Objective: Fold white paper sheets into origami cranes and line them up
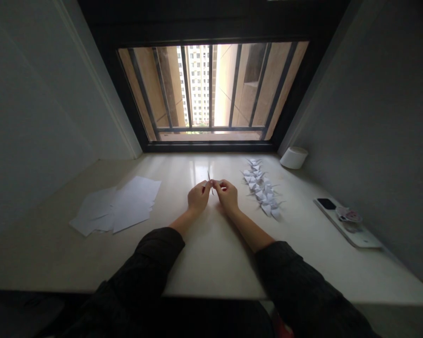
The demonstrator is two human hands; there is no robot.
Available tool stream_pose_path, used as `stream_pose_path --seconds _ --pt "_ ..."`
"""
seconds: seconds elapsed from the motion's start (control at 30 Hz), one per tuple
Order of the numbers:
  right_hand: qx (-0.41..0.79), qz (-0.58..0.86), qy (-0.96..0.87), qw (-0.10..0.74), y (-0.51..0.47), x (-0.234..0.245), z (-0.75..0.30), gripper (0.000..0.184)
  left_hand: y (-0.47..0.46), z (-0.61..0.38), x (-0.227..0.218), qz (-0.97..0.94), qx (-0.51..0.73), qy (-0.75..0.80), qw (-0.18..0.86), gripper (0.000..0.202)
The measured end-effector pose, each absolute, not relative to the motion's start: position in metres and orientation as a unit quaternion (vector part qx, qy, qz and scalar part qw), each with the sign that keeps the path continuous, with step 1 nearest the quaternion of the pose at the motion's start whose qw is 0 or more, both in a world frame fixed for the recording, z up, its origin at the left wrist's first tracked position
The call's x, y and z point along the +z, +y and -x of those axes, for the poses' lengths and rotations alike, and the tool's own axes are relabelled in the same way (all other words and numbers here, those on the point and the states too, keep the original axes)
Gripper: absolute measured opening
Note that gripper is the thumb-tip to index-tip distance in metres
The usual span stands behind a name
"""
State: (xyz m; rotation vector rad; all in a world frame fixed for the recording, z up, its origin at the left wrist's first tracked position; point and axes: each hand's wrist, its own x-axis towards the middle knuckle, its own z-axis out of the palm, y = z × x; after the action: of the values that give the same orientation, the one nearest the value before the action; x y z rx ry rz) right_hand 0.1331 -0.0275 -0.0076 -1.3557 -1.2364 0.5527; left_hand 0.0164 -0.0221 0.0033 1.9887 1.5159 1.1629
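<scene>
My left hand (198, 197) and my right hand (227, 193) meet above the middle of the pale table (211, 263). Between their fingertips they pinch a small folded piece of white paper (210, 180), held upright and narrow. Both hands grip it at once. To the right of my right hand lies a row of several folded white paper cranes (262, 190), running away from me toward the window. A loose stack of flat white paper sheets (118, 209) lies to the left of my left hand.
A barred window (211, 91) fills the wall behind the table. A white roll (293, 157) stands at the back right corner. A flat white device with a dark phone and a small round item (348, 223) lies along the right wall.
</scene>
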Motion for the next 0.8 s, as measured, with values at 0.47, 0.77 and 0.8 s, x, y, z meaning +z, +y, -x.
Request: stream_pose_path --seconds 0.47,0.77,0.8 --pt "0.336 0.511 -0.528 0.59 -0.029 -0.01 -0.127 0.041 -0.023 -0.017 0.004 -0.697 0.478 0.474 0.248 0.046" --pt "0.351 0.47 -0.504 0.634 -0.027 -0.012 -0.125 0.044 -0.025 -0.027 0.009 -0.59 0.545 0.417 0.426 0.05" --pt "0.355 0.468 -0.497 0.638 -0.026 -0.012 -0.124 0.044 -0.026 -0.028 0.01 -0.578 0.549 0.415 0.439 0.051"
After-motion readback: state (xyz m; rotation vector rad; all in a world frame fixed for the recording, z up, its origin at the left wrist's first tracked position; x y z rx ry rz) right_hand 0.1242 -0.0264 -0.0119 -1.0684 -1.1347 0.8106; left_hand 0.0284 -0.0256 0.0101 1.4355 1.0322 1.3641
